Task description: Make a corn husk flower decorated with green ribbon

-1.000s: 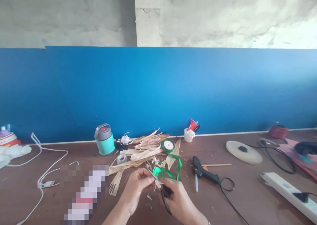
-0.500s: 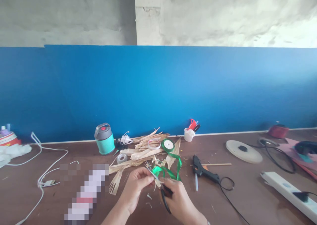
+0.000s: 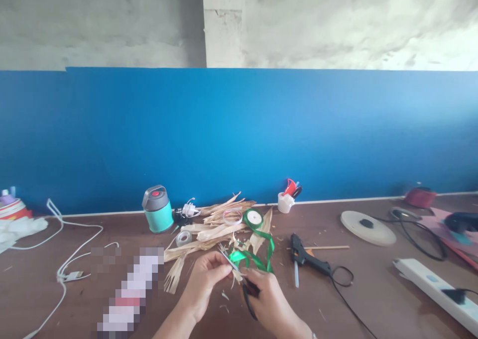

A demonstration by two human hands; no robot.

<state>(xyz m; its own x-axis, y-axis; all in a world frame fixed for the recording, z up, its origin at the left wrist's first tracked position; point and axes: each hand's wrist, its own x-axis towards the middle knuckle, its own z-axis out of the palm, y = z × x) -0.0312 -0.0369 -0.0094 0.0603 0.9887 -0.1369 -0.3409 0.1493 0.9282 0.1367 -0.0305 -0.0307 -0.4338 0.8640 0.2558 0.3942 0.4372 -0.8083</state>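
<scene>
My left hand [image 3: 203, 284] pinches a small strip of dried husk [image 3: 236, 275] low in the middle of the view. My right hand [image 3: 271, 304] grips black-handled scissors [image 3: 239, 279], with the blades pointing up and left at the strip. A loose green ribbon [image 3: 254, 259] curls just behind both hands and runs back to its spool [image 3: 254, 219]. A pile of dried corn husks [image 3: 220, 227] lies beyond the ribbon.
A teal flask [image 3: 157, 209], tape rolls [image 3: 183, 238], a white cup of tools [image 3: 286, 202] and a black glue gun [image 3: 308, 260] with its cord sit on the brown table [image 3: 373, 299]. White cables [image 3: 70, 249] lie left; a power strip [image 3: 433, 286] and round lid [image 3: 368, 228] lie right.
Almost nothing differs. The scissors and both hands have shifted very slightly around the husk strip.
</scene>
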